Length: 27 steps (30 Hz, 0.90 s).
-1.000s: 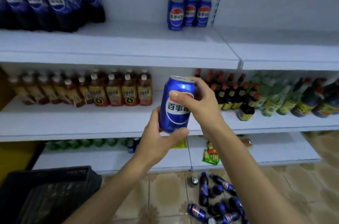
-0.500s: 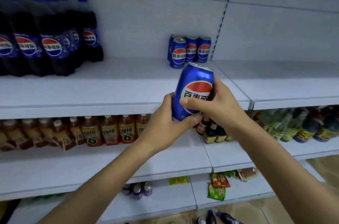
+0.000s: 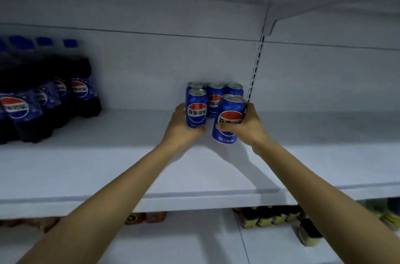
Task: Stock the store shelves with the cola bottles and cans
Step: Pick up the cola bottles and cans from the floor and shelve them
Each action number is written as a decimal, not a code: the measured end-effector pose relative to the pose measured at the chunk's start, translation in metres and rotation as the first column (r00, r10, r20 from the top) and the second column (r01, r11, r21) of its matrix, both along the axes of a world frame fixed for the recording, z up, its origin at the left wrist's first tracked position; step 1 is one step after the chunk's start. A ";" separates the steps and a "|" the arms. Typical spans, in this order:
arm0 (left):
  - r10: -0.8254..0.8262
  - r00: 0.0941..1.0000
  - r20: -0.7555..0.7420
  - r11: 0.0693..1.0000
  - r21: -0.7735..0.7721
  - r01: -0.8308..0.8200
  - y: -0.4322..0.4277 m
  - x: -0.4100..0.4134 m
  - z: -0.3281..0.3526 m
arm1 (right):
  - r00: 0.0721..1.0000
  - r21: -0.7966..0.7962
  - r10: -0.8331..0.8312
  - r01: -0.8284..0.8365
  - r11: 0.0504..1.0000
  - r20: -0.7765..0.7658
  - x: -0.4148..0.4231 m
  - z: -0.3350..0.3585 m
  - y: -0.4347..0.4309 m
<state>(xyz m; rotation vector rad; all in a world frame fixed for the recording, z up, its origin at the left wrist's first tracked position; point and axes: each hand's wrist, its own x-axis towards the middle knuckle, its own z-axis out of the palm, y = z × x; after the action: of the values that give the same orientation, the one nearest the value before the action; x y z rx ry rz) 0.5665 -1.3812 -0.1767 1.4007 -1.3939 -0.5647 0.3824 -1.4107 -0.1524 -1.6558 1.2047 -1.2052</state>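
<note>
– Far left of the back row of cans (image 3: 214,99), what are those dark things?
– Big cola bottles (image 3: 49,101). They stand in a bunch on the same white shelf (image 3: 108,166), well apart from the cans.
– And just in front of the back row, on its left side?
– The left hand (image 3: 184,127) has its fingers and thumb wrapped round the left can (image 3: 196,110). That can stands up straight. I think the hand steadies it so it won't get knocked.
– And on the right side?
– The right hand (image 3: 249,125) grips the right can (image 3: 228,121) round its middle, just in front of the back row. It leans a little. I can't tell if its bottom touches the shelf.
– Why there?
– I think it makes a second row, with labels facing out so shoppers can read them.
– And right of the back row?
– A metal post with holes (image 3: 255,69), close by.
</note>
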 end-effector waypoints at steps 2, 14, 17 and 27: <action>0.027 0.999 -0.044 0.998 0.054 -0.024 -0.024 0.000 -0.001 | 1.000 0.014 0.025 -0.025 1.000 0.013 0.000 -0.003 -0.025; 0.244 0.969 -0.040 0.969 -0.025 -0.245 -0.067 -0.004 -0.028 | 0.992 -0.162 0.108 -0.117 0.980 -0.063 0.024 -0.028 -0.086; 0.282 0.958 -0.047 0.958 -0.045 -0.284 -0.070 -0.007 -0.034 | 0.995 -0.118 0.084 -0.090 0.989 -0.055 0.024 -0.034 -0.097; 0.295 0.950 -0.102 0.951 -0.063 -0.302 -0.074 -0.008 -0.044 | 0.996 -0.092 0.064 -0.069 0.993 -0.056 0.024 -0.046 -0.107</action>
<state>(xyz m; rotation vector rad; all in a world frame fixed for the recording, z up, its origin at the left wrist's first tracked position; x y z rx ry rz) 0.5589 -1.4550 -0.2204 1.4695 -1.0917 -0.3669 0.4069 -1.5181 -0.1989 -1.7938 1.1307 -1.1990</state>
